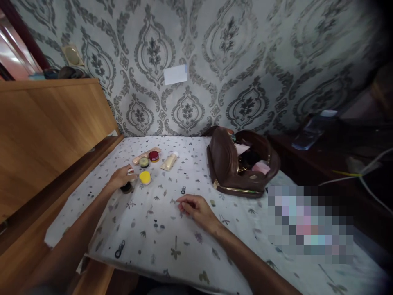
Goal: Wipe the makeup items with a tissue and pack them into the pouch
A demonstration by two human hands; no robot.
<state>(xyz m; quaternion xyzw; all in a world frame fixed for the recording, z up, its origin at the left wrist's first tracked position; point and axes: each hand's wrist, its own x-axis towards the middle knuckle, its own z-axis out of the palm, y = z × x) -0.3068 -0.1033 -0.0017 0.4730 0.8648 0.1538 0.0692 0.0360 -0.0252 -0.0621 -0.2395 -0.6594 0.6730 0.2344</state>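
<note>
Two hands (123, 177) (198, 208), one yellow-lidded jar (145, 178)

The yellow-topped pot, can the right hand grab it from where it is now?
Probably yes. The right hand seems to hold nothing, and I see only patterned cloth between it and the yellow-topped pot.

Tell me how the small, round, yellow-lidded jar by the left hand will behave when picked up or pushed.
The jar looks small, so it is probably light. Its round outline suggests it could roll if knocked onto its side. The patterned white cloth beneath might drag against a push.
</note>
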